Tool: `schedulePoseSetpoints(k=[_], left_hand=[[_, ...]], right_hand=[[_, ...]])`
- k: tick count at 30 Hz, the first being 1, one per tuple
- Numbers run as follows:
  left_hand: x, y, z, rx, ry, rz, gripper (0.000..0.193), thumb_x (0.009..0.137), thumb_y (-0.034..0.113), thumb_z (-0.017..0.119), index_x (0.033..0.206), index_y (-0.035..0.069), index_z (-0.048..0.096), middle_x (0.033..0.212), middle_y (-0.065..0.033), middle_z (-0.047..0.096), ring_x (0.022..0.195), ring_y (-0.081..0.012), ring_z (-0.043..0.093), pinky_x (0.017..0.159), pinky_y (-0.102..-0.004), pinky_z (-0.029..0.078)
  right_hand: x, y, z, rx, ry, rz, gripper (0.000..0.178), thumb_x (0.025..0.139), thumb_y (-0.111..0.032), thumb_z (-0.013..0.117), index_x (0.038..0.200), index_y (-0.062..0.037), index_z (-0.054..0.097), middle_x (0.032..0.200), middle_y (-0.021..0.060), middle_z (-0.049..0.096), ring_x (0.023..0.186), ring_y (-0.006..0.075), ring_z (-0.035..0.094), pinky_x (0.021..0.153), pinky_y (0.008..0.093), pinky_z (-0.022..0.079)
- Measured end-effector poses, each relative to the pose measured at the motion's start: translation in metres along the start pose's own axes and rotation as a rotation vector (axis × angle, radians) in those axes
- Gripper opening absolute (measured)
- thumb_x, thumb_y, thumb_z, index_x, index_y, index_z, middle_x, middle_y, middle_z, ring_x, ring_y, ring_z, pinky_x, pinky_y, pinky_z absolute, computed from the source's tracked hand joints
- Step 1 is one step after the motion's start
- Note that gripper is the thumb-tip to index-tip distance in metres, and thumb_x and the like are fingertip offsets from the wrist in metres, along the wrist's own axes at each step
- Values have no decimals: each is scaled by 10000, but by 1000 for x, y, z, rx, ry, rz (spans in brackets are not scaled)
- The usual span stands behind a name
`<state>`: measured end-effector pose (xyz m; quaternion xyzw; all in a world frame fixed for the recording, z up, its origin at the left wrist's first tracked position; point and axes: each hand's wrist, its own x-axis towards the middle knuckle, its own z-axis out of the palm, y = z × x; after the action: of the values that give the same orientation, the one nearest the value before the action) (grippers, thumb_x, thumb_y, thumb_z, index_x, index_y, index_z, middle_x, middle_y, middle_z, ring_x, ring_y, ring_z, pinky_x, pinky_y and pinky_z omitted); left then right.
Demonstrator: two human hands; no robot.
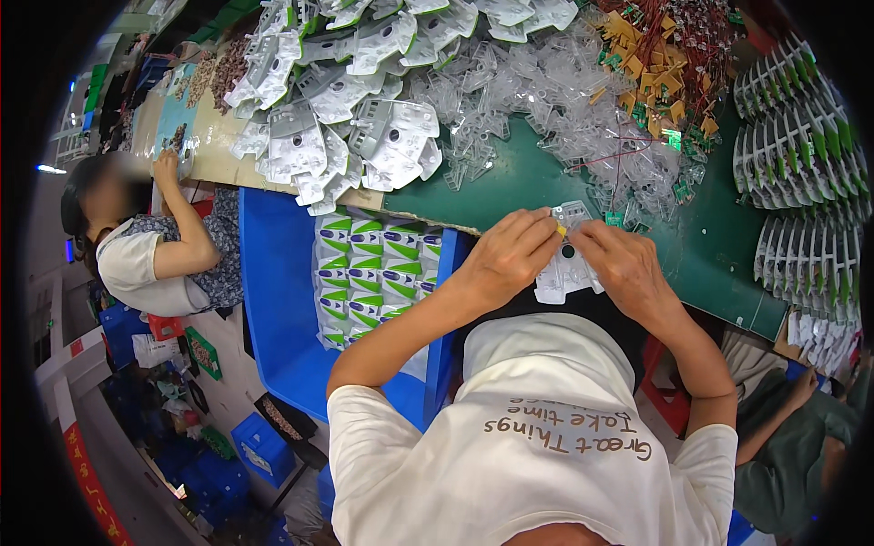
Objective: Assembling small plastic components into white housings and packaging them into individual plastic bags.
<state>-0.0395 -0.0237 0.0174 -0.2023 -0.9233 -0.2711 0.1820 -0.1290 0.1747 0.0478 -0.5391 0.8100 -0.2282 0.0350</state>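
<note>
A white plastic housing shell [566,275] with a dark round hole is held at the table's near edge, in front of my body. My left hand [512,253] grips its left side with bent fingers. A small yellow piece [561,229] shows at those fingertips, against the shell. On the other side my right hand [630,266] has its fingers closed at the shell's upper right, the thumb hidden beneath. Just beyond the right fingers lies a small green circuit board [614,219], with a thin red wire [619,171] running up from near it.
Beyond my hands are heaps of white shells [299,138], clear plastic parts [519,86] and yellow pieces with red wires [657,77]. Stacked green-and-white shells [801,168] stand right. A blue bin [273,300] at left holds rows of finished-looking units [366,238]. Co-workers sit left [150,259] and right [787,455].
</note>
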Motion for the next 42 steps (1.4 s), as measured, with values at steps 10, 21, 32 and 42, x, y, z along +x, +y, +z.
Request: schedulePoseSetpoints(k=[10,21,32,42], left_hand=[[-1,3,9,27,-24,-42,257,767,51,713,1015,-13,700,1055,-119,678,1037,-292,661,864,-403,524],[-1,5,19,-419,151,-276,561,790,-43,712,1318,21,531,1017,-115,675,899,-305,612,781,-410,484],[3,-2,15,-379,-78,-156,757,810,-84,646,1497,84,376,1135,-33,692,970,-273,554,857,-398,413],[3,3,19,-342,-61,-179,753,813,-92,654,1491,53,361,1158,-72,686,980,-296,561,869,-417,422]], right_hand=[[-2,4,9,136,122,122,192,773,15,663,944,-34,589,856,95,599,726,277,649,567,388,509],[-16,-2,-15,237,-10,232,347,745,-121,781,1045,-5,650,1051,130,574,850,296,645,687,400,532],[-19,-11,-38,608,34,326,219,803,12,704,1020,17,679,1048,180,628,860,292,665,739,383,544],[-34,-30,-1,325,255,150,296,760,114,689,1041,21,689,941,156,682,776,278,696,648,339,582]])
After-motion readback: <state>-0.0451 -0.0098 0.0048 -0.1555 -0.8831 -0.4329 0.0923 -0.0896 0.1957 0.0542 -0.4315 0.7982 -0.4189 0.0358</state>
